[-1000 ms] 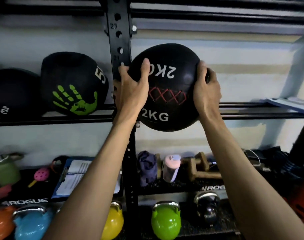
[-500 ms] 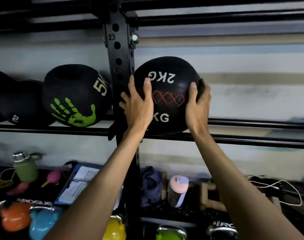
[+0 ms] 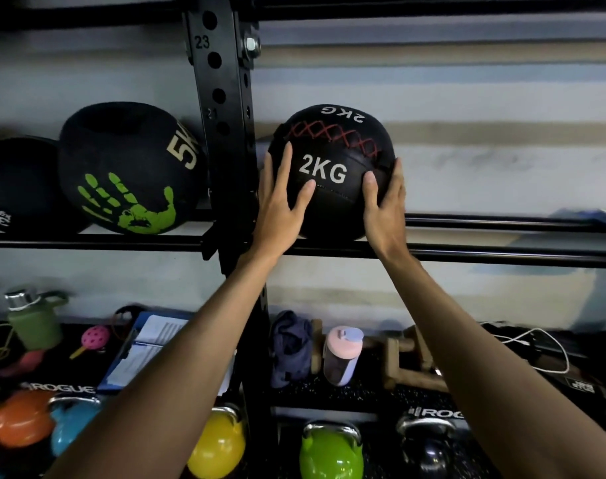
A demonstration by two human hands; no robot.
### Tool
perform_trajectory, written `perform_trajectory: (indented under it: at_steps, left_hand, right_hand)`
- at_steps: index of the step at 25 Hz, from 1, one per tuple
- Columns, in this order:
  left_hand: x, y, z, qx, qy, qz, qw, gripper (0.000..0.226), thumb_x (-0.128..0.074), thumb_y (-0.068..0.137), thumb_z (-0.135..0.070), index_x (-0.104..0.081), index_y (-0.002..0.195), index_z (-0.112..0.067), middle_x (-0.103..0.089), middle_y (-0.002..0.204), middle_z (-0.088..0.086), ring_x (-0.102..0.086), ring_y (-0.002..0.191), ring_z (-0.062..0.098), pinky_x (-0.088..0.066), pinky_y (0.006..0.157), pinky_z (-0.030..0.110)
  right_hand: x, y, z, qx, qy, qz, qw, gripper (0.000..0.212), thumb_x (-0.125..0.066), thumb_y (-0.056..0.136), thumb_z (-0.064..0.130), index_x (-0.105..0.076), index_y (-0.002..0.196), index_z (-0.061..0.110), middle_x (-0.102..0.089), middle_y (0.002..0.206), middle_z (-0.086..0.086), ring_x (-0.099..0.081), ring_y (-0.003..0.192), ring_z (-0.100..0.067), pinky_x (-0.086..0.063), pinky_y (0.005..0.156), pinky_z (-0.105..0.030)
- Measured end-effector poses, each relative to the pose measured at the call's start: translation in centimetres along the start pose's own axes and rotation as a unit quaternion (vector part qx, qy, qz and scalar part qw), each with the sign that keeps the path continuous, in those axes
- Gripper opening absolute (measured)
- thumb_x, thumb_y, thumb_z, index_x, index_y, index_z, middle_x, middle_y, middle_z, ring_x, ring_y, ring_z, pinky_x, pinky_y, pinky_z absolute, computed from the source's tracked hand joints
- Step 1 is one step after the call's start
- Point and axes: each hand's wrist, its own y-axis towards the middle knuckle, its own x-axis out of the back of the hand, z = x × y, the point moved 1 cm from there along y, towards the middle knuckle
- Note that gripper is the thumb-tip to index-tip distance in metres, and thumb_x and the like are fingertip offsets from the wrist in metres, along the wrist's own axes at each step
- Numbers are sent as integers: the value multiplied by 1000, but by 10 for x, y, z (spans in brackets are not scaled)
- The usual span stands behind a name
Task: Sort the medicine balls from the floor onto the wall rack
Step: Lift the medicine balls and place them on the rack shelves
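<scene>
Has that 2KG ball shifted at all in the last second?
Yes. The 2KG ball has moved down and back onto the rack rails, right of the upright post, and rolled so its red stitching faces upward.

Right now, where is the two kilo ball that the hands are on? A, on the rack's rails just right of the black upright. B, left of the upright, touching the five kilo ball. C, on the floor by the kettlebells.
A: the 2KG ball sits on the rails right of the upright, with the left hand and right hand on its sides.

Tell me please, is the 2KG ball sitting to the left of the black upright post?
No, the 2KG ball sits on the rails to the right of the upright post, held between the left hand and right hand.
</scene>
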Motion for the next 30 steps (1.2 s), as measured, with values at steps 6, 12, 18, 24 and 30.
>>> perform_trajectory:
  at_steps: [6, 12, 18, 24, 30]
  left_hand:
    - [11, -6, -4, 13, -12, -7, 1000, 66, -55, 99, -43, -20, 155, -44, -15, 166, 4, -17, 152, 26, -26, 120, 51]
    - [11, -93, 29, -50, -21, -90, 994, 32, -59, 95, -13, -58, 126, -16, -56, 126, 1, -58, 114, 16, -54, 93, 41]
    - [-23, -236, 114, 68, 21, 40, 997, 16, -55, 92, -19, -63, 105, -21, -70, 88, 3, -69, 77, 28, -55, 63, 44]
    - [-58, -404, 203, 245, 105, 260, 928, 18, -57, 90, -12, -65, 106, -17, -72, 100, 6, -68, 94, 32, -54, 72, 42]
    - [-92, -572, 286, 401, 139, 401, 812, 19, -51, 96, -21, -63, 111, -23, -72, 104, 4, -69, 98, 26, -56, 82, 40]
  right_hand:
    - [5, -17, 16, 1, -41, -12, 999, 66, -49, 102, 43, -22, 158, 21, -35, 155, -10, -35, 142, -23, -29, 116, -31]
    - [5, -105, 6, 73, -76, -39, 994, 30, -54, 99, 18, -58, 129, 15, -54, 125, -4, -57, 112, -16, -52, 98, -38]
    - [-25, -247, -77, 54, -164, 101, 980, 20, -51, 92, 13, -64, 108, 13, -59, 105, -2, -60, 89, -19, -49, 80, -28]
    - [-38, -398, -215, -156, -238, 263, 922, 23, -49, 88, 18, -65, 103, 13, -66, 103, -8, -65, 94, -31, -54, 82, -40]
    - [-27, -532, -339, -348, -271, 391, 808, 25, -50, 91, 12, -66, 110, 10, -67, 111, -12, -64, 102, -34, -50, 83, -37]
